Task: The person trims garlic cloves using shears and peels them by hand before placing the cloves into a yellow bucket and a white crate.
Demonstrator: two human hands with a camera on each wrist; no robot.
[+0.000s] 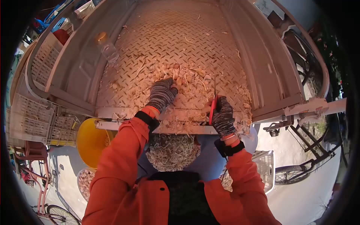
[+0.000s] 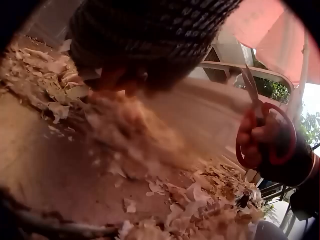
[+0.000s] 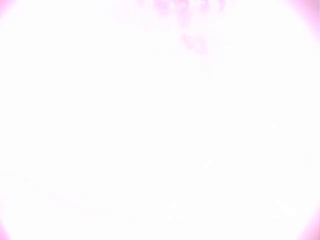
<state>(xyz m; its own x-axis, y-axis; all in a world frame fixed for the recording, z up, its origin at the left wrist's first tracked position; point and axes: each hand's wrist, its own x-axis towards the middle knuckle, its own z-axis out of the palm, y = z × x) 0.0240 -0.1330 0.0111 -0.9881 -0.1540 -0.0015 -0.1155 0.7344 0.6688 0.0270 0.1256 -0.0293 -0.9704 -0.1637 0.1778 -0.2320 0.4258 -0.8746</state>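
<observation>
In the head view the gloved left hand [image 1: 163,93] is at the near edge of a pile of pale bulbs and peelings [image 1: 180,75] on a ridged metal truck bed [image 1: 168,33]. Its fingertips are hidden there, and in the left wrist view the glove [image 2: 145,45] hides what they touch. The gloved right hand [image 1: 223,117] grips red-handled scissors [image 1: 213,108] by the bed's near edge, blades pointing away from the body. The left wrist view shows fingers around the red scissor handles [image 2: 286,155]. The right wrist view is washed out to white.
A clear bottle with an orange lid [image 1: 108,50] lies on the bed at left. Below the edge are a yellow bucket [image 1: 88,142], a blue tub [image 1: 208,153] around dry peelings [image 1: 172,152] and a white basket [image 1: 265,167]. Crates [image 1: 32,116] stand left, bicycles either side.
</observation>
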